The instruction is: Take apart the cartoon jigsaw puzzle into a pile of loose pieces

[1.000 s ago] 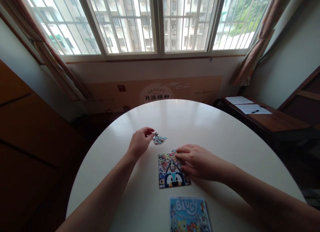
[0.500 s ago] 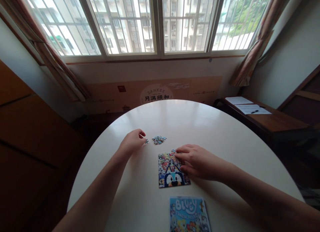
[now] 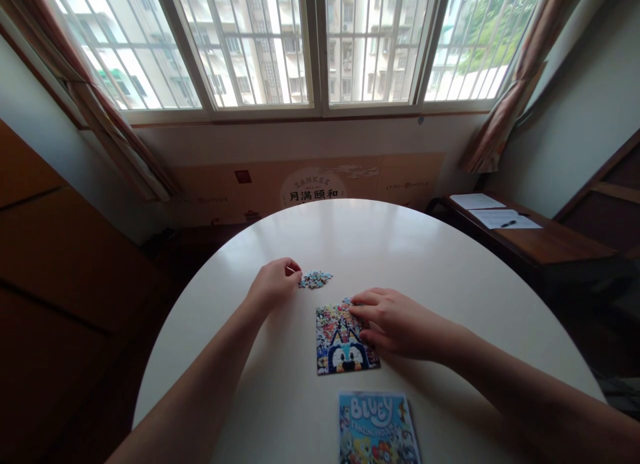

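At the left edge of a small pile of jigsaw pieces (image 3: 317, 279), my left hand (image 3: 276, 282) has its thumb and fingers pinched at a jigsaw piece (image 3: 302, 284) that touches the pile. My right hand (image 3: 393, 323) lies over the upper right part of a square, colourful picture puzzle (image 3: 345, 341) showing a blue cartoon dog's face. Its fingers are stretched out and hide that corner. A few light-blue pieces (image 3: 347, 301) show at the puzzle's top edge, beside the right fingertips.
A blue "Bluey" picture booklet or box (image 3: 377, 427) lies at the near side of the round white table (image 3: 425, 251). On the right, a wooden side table (image 3: 565, 241) bears papers (image 3: 505, 219) and a pen. Beyond the table is a barred window (image 3: 320, 51) with curtains (image 3: 493, 134).
My left hand has moved right, taking a loose piece from beside the pile up against its left edge. The right hand and puzzle have stayed in place.
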Available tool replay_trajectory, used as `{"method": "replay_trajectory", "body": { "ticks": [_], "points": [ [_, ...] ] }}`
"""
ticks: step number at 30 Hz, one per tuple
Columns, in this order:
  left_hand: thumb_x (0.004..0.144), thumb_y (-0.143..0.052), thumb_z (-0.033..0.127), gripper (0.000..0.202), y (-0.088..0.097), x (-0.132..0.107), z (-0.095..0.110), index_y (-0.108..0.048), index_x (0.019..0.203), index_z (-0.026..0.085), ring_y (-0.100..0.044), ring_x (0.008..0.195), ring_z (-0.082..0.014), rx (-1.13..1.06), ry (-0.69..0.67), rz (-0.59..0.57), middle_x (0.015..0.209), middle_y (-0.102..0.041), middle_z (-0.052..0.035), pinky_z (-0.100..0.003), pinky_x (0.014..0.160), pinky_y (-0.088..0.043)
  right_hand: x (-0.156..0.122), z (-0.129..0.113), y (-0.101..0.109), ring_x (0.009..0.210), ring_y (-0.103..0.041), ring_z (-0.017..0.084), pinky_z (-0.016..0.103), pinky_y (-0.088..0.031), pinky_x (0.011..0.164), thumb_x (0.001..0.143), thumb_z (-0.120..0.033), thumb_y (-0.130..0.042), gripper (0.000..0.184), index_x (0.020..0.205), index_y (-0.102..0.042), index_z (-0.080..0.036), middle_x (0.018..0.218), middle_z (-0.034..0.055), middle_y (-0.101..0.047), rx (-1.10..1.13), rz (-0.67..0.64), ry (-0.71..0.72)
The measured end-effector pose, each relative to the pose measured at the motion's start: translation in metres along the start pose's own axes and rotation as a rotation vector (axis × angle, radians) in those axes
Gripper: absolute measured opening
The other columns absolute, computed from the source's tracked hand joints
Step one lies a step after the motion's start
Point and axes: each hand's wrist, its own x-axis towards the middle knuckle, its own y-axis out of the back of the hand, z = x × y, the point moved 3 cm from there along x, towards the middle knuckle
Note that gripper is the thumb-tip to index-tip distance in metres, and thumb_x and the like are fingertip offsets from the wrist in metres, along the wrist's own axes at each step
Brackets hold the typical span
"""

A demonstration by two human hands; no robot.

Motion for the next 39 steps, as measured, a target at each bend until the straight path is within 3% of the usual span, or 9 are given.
{"method": "replay_trajectory", "body": {
  "ticks": [5, 11, 15, 19, 25, 30, 34, 39],
  "points": [
    [0.085, -0.056, 0.031, 0.018, 0.010, -0.001, 0.001, -0.071, 0.087, 0.021, -0.068, 0.082, -0.0223, 0.029, -0.118, 0.121, 0.089, -0.075, -0.0050, -0.031, 0.071, -0.047, 0.003, 0.006, 0.001, 0.111, -0.062, 0.022, 0.041, -0.049, 0.098, 0.093, -0.030, -0.062, 0.027, 0.118, -0.069, -0.023, 0.122, 0.0061, -0.068, 0.010, 0.036, 0.052],
    [0.080, -0.060, 0.030, 0.014, 0.008, -0.001, -0.008, -0.067, 0.088, 0.021, -0.066, 0.083, -0.0238, 0.219, -0.149, -0.065, 0.092, -0.073, -0.0066, -0.030, 0.069, -0.044, 0.007, 0.023, -0.007, 0.099, -0.065, 0.017, 0.036, -0.052, 0.090, 0.094, -0.025, -0.058, 0.020, 0.105, -0.074, -0.024, 0.110, 0.0050, -0.072, 0.152, 0.194, 0.116],
    [0.079, -0.061, 0.034, 0.015, 0.007, -0.001, -0.011, -0.064, 0.085, 0.021, -0.064, 0.082, -0.0229, 0.202, -0.209, -0.087, 0.090, -0.071, -0.0059, -0.030, 0.068, -0.042, 0.008, 0.050, -0.012, 0.097, -0.067, 0.018, 0.033, -0.055, 0.088, 0.091, -0.025, -0.058, 0.019, 0.099, -0.075, -0.020, 0.107, 0.0084, -0.071, 0.372, 0.497, -0.126],
    [0.077, -0.064, 0.038, 0.017, 0.004, 0.002, -0.016, -0.063, 0.080, 0.021, -0.062, 0.076, -0.0210, 0.175, -0.173, -0.109, 0.084, -0.070, -0.0040, -0.029, 0.064, -0.040, 0.008, 0.072, -0.019, 0.085, -0.067, 0.017, 0.029, -0.056, 0.071, 0.092, -0.027, -0.054, 0.023, 0.099, -0.074, -0.018, 0.101, 0.0093, -0.072, 0.410, 0.604, -0.284],
    [0.074, -0.067, 0.044, 0.025, 0.002, 0.011, -0.029, -0.059, 0.070, 0.020, -0.057, 0.068, -0.0184, 0.052, -0.111, -0.037, 0.071, -0.064, -0.0006, -0.027, 0.059, -0.035, 0.010, 0.078, -0.022, 0.077, -0.066, 0.015, 0.027, -0.054, 0.069, 0.088, -0.026, -0.057, 0.021, 0.096, -0.076, -0.020, 0.096, 0.0054, -0.074, 0.410, 0.587, -0.334],
    [0.090, -0.045, 0.052, 0.041, 0.003, 0.017, -0.034, -0.051, 0.064, 0.021, -0.051, 0.056, -0.0171, 0.002, 0.008, 0.057, 0.056, -0.054, 0.0003, -0.027, 0.055, -0.032, 0.011, 0.077, -0.020, 0.072, -0.066, 0.015, 0.027, -0.054, 0.070, 0.089, -0.023, -0.055, 0.023, 0.097, -0.076, -0.018, 0.094, 0.0057, -0.075, 0.362, 0.568, -0.373],
    [0.091, -0.043, 0.049, 0.044, 0.001, 0.015, -0.028, -0.050, 0.058, 0.021, -0.048, 0.059, -0.0191, 0.060, 0.081, 0.201, 0.059, -0.055, -0.0034, -0.030, 0.056, -0.025, 0.013, 0.064, -0.018, 0.080, -0.066, 0.016, 0.028, -0.053, 0.077, 0.086, -0.016, -0.059, 0.021, 0.096, -0.077, -0.019, 0.093, 0.0045, -0.075, 0.282, 0.488, -0.305],
    [0.094, -0.041, 0.045, 0.043, 0.001, 0.005, -0.022, -0.047, 0.059, 0.022, -0.048, 0.064, -0.0208, 0.087, 0.084, 0.340, 0.063, -0.057, -0.0055, -0.030, 0.059, -0.025, 0.014, 0.049, -0.016, 0.093, -0.064, 0.020, 0.034, -0.048, 0.090, 0.087, -0.016, -0.062, 0.019, 0.097, -0.077, -0.020, 0.096, 0.0062, -0.073, 0.170, 0.416, -0.206]
  ]
}}
